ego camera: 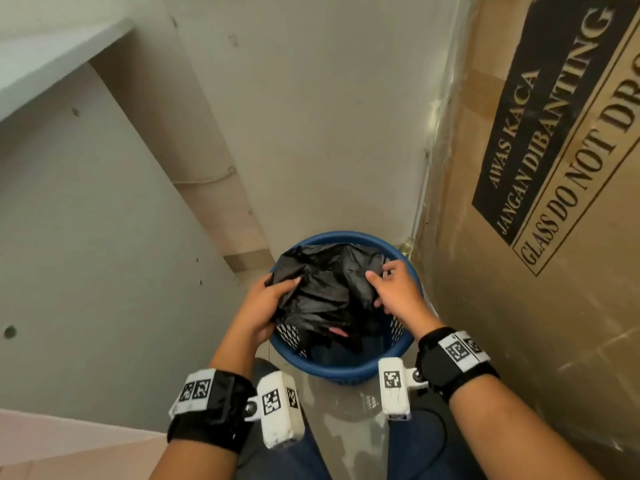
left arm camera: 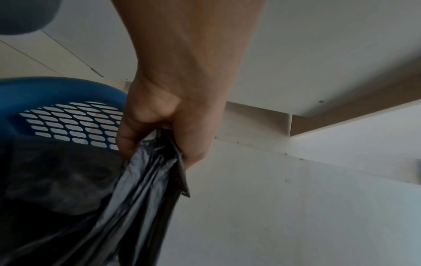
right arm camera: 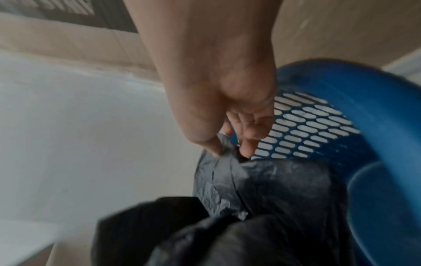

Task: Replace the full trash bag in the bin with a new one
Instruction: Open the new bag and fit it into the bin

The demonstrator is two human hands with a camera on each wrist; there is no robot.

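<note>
A round blue bin with a perforated wall stands on the floor in a corner. A crumpled black trash bag sits in its mouth, bunched above the rim. My left hand grips the bag's left edge; in the left wrist view the left hand holds a gathered fold of the black trash bag beside the blue bin. My right hand pinches the right edge. In the right wrist view the right hand nips the black trash bag between thumb and fingertips, over the blue bin.
A large cardboard box with a glass warning label stands close on the right. A white wall is behind the bin and a white panel runs along the left. A reddish item shows inside the bin under the bag.
</note>
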